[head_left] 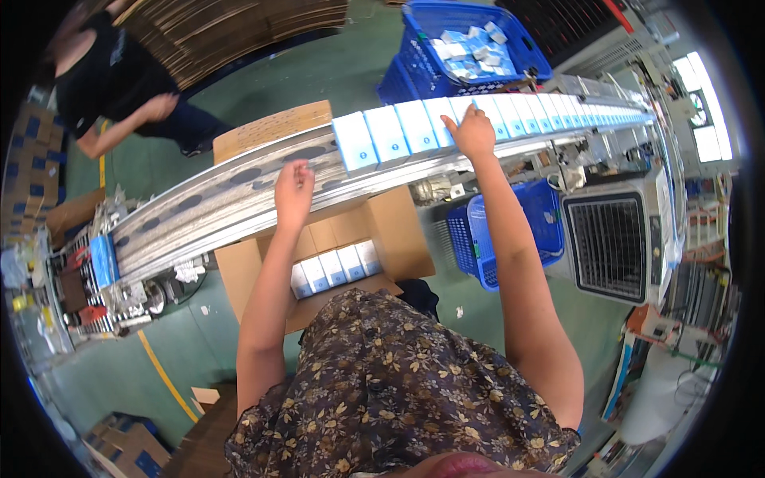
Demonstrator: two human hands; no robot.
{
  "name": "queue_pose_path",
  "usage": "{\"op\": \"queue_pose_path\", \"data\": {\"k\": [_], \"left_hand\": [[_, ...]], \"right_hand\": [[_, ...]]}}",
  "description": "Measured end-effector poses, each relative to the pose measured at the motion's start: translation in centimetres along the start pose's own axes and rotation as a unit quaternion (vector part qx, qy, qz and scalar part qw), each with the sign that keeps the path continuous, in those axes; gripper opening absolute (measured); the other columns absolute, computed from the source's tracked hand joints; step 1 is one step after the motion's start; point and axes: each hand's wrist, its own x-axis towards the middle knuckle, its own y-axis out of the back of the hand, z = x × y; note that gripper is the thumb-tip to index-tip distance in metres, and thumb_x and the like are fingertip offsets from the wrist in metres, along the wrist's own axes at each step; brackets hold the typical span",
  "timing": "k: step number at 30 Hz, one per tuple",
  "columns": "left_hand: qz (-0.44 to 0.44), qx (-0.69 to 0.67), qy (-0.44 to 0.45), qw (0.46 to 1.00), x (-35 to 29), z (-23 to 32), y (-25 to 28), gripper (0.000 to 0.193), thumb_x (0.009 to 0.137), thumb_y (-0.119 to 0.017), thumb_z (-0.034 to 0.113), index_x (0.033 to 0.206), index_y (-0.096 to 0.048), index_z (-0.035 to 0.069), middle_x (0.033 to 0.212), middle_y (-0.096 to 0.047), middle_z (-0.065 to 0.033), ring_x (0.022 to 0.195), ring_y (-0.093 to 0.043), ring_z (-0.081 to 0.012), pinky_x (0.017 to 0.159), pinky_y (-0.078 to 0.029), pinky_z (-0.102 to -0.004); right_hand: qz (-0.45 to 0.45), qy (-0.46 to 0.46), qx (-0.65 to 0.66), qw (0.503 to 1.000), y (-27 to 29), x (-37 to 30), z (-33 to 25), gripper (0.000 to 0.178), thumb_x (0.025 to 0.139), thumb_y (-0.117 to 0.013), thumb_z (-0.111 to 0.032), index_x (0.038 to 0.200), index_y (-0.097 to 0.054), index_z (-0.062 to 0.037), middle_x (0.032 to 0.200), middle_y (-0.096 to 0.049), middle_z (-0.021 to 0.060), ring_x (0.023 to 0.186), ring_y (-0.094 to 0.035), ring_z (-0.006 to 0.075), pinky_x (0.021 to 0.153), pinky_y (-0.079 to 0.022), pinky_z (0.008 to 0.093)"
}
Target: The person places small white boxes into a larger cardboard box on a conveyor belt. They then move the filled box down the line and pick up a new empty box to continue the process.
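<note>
A long row of small white-and-blue cartons [393,135] stands side by side on the conveyor [215,195]. My right hand [475,134] lies over the row, its thumb and fingers spread against the cartons' tops. Left of the row's end, my left hand [294,191] hovers over the bare part of the belt. Its fingers are loosely curled and somewhat apart, with nothing visible in them. Below the conveyor, close to my body, an opened cardboard box [398,231] holds several of the same cartons [335,269] in a row at its bottom.
Beyond the conveyor, a blue basket [422,68] holds loose cartons. Another blue basket [546,219] sits under my right forearm, beside a grilled grey machine [617,243]. A person in dark clothes [119,80] stands at the far left. Stacked cardboard [239,32] lies behind.
</note>
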Motion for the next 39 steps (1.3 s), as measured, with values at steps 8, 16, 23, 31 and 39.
{"op": "queue_pose_path", "data": {"k": [8, 16, 23, 31, 39], "left_hand": [[-0.033, 0.203, 0.123, 0.971, 3.7, 0.9, 2.1, 0.082, 0.075, -0.077, 0.059, 0.114, -0.053, -0.009, 0.101, -0.068, -0.0222, 0.093, -0.068, -0.0359, 0.083, -0.052, -0.0403], [0.157, 0.105, 0.031, 0.981, -2.8, 6.1, 14.5, 0.089, 0.065, -0.088, 0.048, 0.119, -0.045, -0.008, 0.1, -0.068, -0.0232, 0.094, -0.068, -0.0348, 0.082, -0.054, -0.0405], [0.224, 0.202, -0.261, 0.917, -18.2, 5.1, 18.9, 0.094, 0.071, -0.084, 0.051, 0.134, -0.041, -0.003, 0.125, -0.049, -0.0204, 0.122, -0.045, -0.0349, 0.1, -0.04, -0.0478], [-0.276, 0.215, 0.061, 0.935, -21.4, -10.0, 12.8, 0.068, 0.093, -0.063, 0.035, 0.144, -0.039, -0.003, 0.147, -0.041, -0.0249, 0.131, -0.043, -0.0425, 0.108, -0.038, -0.0464], [-0.43, 0.404, 0.162, 0.791, -17.3, -12.2, 6.0, 0.082, 0.088, -0.064, 0.055, 0.156, -0.022, 0.037, 0.162, -0.003, -0.0255, 0.144, -0.017, -0.0549, 0.113, -0.034, -0.0511]], "right_hand": [[-0.132, -0.007, 0.199, 0.971, -0.4, -2.8, -10.0, 0.091, 0.078, -0.064, -0.071, 0.125, -0.053, 0.0051, 0.11, -0.069, 0.0237, 0.106, -0.066, 0.0386, 0.091, -0.05, 0.0436], [0.081, 0.078, 0.461, 0.88, 12.1, -10.7, -18.4, 0.084, 0.075, -0.083, -0.038, 0.137, -0.044, 0.004, 0.123, -0.061, 0.024, 0.113, -0.061, 0.0353, 0.096, -0.047, 0.0401], [0.241, -0.002, 0.478, 0.844, 11.6, -27.6, -20.1, 0.081, 0.095, -0.053, -0.055, 0.141, -0.029, 0.007, 0.138, -0.039, 0.023, 0.133, -0.038, 0.0344, 0.112, -0.023, 0.0459], [-0.375, 0.041, 0.176, 0.909, -1.9, -30.2, -14.1, 0.072, 0.092, -0.062, -0.049, 0.135, -0.045, 0.006, 0.116, -0.061, 0.0306, 0.107, -0.06, 0.0446, 0.093, -0.049, 0.0486], [-0.422, 0.155, 0.041, 0.892, -11.7, -28.6, -19.0, 0.063, 0.09, -0.057, -0.058, 0.139, -0.05, -0.0191, 0.137, -0.048, 0.0236, 0.128, -0.045, 0.0435, 0.103, -0.041, 0.0492]]}}
